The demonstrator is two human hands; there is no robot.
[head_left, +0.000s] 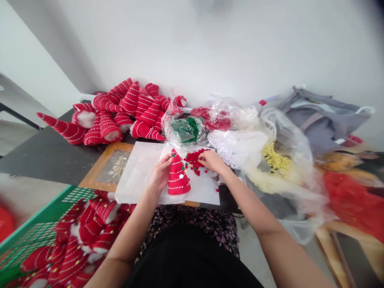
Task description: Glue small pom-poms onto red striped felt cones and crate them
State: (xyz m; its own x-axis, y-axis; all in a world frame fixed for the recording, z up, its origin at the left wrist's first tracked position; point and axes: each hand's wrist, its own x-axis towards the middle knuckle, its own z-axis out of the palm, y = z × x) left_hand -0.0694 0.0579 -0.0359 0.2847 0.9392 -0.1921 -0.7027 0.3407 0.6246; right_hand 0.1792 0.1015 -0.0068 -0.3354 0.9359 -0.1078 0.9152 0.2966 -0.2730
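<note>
A red cone-shaped hat [178,178] with white stitched lines stands point up on white paper [138,176], with a green and a white pompom on its front. My left hand [161,173] holds its left side near the tip, fingers closed on it. To the right of the hat lies a loose pile of small red pompoms [194,160], with a few green, yellow and white ones among them. My right hand [211,161] is at the pile's right edge, thumb and fingers pinched together; what is between the fingertips is too small to make out.
Many striped red hats [130,100] are heaped at the back left. Bags of green [186,130], red [214,119], white [228,154] and yellow pompoms [276,159] line the back and right. A green basket [39,218] of decorated hats stands front left. A grey bag [321,116] lies back right.
</note>
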